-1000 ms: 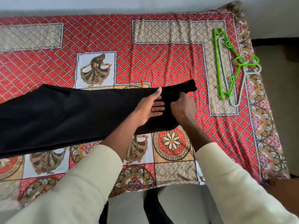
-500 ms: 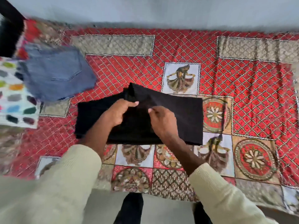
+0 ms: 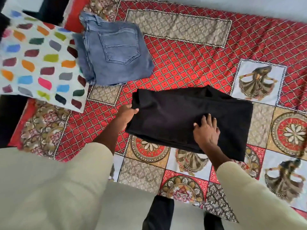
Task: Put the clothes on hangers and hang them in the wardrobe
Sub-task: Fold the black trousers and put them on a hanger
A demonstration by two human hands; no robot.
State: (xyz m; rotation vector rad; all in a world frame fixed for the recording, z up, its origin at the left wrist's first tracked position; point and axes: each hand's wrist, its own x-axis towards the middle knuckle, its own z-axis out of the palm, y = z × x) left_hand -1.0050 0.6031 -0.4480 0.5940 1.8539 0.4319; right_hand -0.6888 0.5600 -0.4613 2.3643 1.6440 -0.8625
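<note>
- Left hand [image 3: 126, 115] gripping the left edge of the folded black garment [image 3: 191, 120], fingers [image 3: 134, 110] curled round the fabric.
- Right hand [image 3: 206, 130] pressing flat on top of the garment near its front edge, fingers [image 3: 209, 119] straight and spread wide.
- Both arms in cream sleeves [image 3: 249, 188] reaching in from the bottom of the view.
- Black garment folded into a rough rectangle, lying on the bed [image 3: 182, 67] under a red patterned bedspread with dancer and flower panels.
- Folded blue jeans [image 3: 114, 55] further back and to the left, apart from the black garment, back pocket facing up.
- Pillow [image 3: 36, 60] with multicoloured dabs just beside the jeans, at the left edge of the bed.
</note>
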